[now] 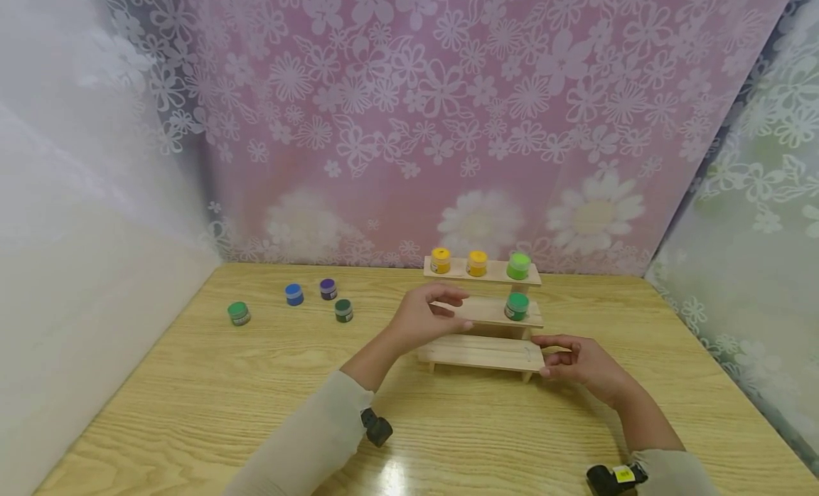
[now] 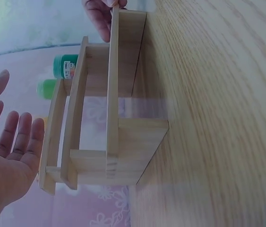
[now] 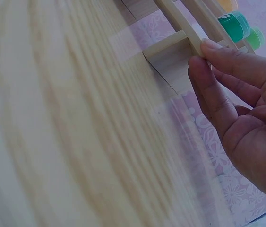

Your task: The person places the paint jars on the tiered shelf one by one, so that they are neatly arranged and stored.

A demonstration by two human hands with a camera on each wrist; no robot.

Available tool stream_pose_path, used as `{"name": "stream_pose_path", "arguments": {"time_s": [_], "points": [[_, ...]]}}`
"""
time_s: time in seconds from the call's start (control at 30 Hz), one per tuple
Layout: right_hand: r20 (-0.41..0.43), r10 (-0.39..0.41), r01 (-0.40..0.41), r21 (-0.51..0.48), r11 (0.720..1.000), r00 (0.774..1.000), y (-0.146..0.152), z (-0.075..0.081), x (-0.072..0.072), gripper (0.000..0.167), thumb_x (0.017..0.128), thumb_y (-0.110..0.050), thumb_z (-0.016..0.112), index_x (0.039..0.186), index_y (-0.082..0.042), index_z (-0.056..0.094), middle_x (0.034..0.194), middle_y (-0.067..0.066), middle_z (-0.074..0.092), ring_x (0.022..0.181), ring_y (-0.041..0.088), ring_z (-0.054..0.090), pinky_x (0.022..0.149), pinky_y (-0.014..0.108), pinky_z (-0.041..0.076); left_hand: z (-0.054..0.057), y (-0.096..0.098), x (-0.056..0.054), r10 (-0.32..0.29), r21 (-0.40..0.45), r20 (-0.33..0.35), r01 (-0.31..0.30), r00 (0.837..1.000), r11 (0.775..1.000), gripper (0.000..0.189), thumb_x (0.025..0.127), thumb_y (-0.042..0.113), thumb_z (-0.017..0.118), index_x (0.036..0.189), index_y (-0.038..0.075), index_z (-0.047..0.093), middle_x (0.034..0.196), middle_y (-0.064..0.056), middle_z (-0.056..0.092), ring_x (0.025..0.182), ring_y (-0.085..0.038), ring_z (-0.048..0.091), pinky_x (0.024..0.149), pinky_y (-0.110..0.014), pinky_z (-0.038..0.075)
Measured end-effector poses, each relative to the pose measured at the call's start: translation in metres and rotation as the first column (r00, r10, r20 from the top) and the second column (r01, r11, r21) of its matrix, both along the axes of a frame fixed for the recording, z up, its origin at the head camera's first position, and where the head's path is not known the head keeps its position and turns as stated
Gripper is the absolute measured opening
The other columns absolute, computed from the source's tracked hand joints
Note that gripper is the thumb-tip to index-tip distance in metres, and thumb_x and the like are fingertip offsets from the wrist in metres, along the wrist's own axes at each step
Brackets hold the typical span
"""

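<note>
A small three-step wooden stand is on the table. Over the left part of its middle step hovers my left hand, fingers loosely bent and nothing in them; the palm and spread fingers show in the left wrist view. At the right end of the lowest step, my right hand pinches the board between thumb and fingers, seen close in the right wrist view. On the top step sit two yellow paint jars and a light green jar. A green jar sits at the middle step's right end.
To the left on the wooden table are a green jar, a blue jar, a purple jar and a dark green jar. A pink flowered curtain hangs behind; a pale sheet borders the left side.
</note>
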State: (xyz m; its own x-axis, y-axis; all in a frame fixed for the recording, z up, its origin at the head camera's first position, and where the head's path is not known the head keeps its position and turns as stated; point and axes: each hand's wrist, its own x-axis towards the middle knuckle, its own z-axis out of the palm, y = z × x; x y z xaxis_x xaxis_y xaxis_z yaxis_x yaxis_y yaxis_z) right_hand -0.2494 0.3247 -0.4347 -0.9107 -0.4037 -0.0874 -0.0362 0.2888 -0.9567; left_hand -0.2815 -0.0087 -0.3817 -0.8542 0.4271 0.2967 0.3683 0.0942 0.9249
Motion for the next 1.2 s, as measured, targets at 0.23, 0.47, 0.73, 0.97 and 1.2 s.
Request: {"name": "stream_pose_path", "arguments": {"time_s": [0.23, 0.47, 0.73, 0.97, 1.2], "points": [[0.005, -0.002, 0.002, 0.008, 1.000, 1.000, 0.000, 0.001, 0.000, 0.066, 0.088, -0.011, 0.074, 0.142, 0.009, 0.042, 0.116, 0.018, 0.058, 0.091, 0.019, 0.064, 0.081, 0.033, 0.056, -0.001, -0.016, 0.004, -0.027, -0.025, -0.107, 0.024, 0.994, 0.999, 0.048, 0.080, 0.015, 0.083, 0.124, 0.012, 0.065, 0.126, -0.004, 0.058, 0.112, -0.027, 0.058, 0.088, -0.036, 0.055], [0.007, -0.003, 0.003, 0.012, 1.000, 1.000, 0.000, 0.002, 0.001, 0.067, 0.088, -0.012, 0.074, 0.142, 0.009, 0.042, 0.114, 0.018, 0.058, 0.090, 0.019, 0.064, 0.081, 0.032, 0.056, 0.000, -0.032, 0.008, -0.014, -0.012, -0.115, 0.013, 0.993, 1.000, 0.052, 0.081, 0.016, 0.082, 0.130, 0.015, 0.061, 0.130, -0.005, 0.056, 0.116, -0.029, 0.054, 0.092, -0.040, 0.053], [0.004, -0.001, 0.001, 0.009, 1.000, 1.000, 0.000, 0.001, 0.001, 0.067, 0.087, -0.012, 0.074, 0.142, 0.010, 0.042, 0.112, 0.017, 0.061, 0.092, 0.019, 0.065, 0.081, 0.031, 0.056, -0.003, -0.052, 0.010, 0.020, 0.008, -0.143, -0.019, 0.990, 1.000, 0.051, 0.081, 0.013, 0.082, 0.128, 0.017, 0.062, 0.128, 0.001, 0.055, 0.118, -0.029, 0.050, 0.096, -0.046, 0.049], [0.013, 0.012, -0.012, -0.005, 1.000, 1.000, 0.000, 0.001, 0.001, 0.066, 0.087, -0.009, 0.074, 0.142, 0.010, 0.041, 0.101, 0.013, 0.064, 0.088, 0.017, 0.065, 0.081, 0.032, 0.057, -0.007, -0.067, 0.011, 0.050, -0.010, -0.149, -0.052, 0.988, 0.999, 0.050, 0.081, 0.012, 0.081, 0.127, 0.019, 0.063, 0.132, 0.000, 0.053, 0.116, -0.019, 0.050, 0.097, -0.043, 0.049], [0.015, 0.019, -0.019, -0.009, 1.000, 1.000, 0.001, 0.000, 0.000, 0.066, 0.088, -0.009, 0.073, 0.141, 0.011, 0.040, 0.097, 0.013, 0.065, 0.088, 0.019, 0.065, 0.081, 0.032, 0.056, -0.009, -0.083, 0.014, 0.083, -0.025, -0.115, -0.086, 0.990, 0.996, 0.055, 0.080, 0.012, 0.082, 0.130, 0.018, 0.061, 0.136, -0.002, 0.050, 0.121, -0.027, 0.048, 0.098, -0.044, 0.048]]}}
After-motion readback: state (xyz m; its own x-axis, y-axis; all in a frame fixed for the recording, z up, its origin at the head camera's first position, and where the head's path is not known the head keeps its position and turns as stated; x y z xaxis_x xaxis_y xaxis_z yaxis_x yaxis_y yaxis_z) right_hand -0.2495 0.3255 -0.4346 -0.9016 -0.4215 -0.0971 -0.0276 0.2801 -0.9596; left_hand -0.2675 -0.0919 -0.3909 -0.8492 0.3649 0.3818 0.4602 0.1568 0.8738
